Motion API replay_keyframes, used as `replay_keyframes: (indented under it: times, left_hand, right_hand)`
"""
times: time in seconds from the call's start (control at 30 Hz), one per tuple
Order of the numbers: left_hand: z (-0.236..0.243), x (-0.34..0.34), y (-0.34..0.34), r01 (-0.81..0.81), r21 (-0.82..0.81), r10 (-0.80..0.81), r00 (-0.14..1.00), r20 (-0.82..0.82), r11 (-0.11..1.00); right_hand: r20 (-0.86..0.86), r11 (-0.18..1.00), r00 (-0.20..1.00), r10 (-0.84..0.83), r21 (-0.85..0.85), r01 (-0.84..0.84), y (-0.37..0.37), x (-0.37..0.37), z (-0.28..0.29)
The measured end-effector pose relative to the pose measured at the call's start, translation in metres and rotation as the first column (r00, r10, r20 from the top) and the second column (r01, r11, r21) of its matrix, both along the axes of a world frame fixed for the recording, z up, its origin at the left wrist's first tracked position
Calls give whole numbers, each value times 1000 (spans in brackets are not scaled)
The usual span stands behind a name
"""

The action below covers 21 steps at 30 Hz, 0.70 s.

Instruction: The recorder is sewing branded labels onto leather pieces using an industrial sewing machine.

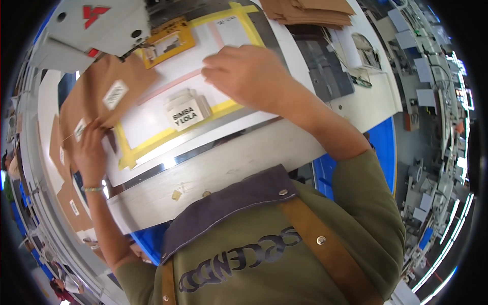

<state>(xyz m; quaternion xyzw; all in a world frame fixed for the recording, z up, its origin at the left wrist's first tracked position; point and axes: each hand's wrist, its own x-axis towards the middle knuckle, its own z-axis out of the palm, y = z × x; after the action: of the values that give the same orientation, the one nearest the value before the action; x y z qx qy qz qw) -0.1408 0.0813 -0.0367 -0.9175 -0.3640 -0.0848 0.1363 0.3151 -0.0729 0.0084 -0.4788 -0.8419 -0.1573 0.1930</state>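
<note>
At the left, my left hand (91, 147) has its fingers closed on the lower edge of a brown sheet-like piece (137, 76) bearing a white label (115, 95). The piece's right end is blurred and lies by the head of a sewing machine (96, 30). Over the white work surface (157, 122), edged with yellow tape, hovers my right hand (244, 73). Its fingers are pinched together and slightly blurred; whatever they may hold is hidden. Below and left of it sits a small stack of white printed labels (185, 112), apart from both hands.
A yellow-framed card (170, 43) lies beside the machine. More brown pieces (307, 11) are stacked at the back right, near a dark grey plate (325, 68) and a white box (363, 51). Labelled brown pieces (68, 203) hang down at the left. Blue bins stand under the table.
</note>
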Motion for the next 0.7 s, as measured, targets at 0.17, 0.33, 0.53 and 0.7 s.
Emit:
replay_keyframes:
  times: [0.17, 0.33, 0.53, 0.7]
  left_hand:
    - [2, -69, 10, -202, 65, 207, 976, -72, 977]
    - [18, -11, -17, -221, 26, 217, 970, 108, 975]
    - [40, 164, -113, 367, -150, -263, 847, 463, 918]
    - [30, 249, -158, 587, -241, -453, 777, 437, 773]
  right_hand:
    - [-120, 899, 893, -433, 16, 438, -63, 89, 27]
    - [47, 584, 617, -786, -274, 764, -172, 191, 24]
    - [61, 517, 552, -832, -278, 810, -208, 233, -33]
    - [4, 496, 522, -853, -304, 814, -220, 246, -34]
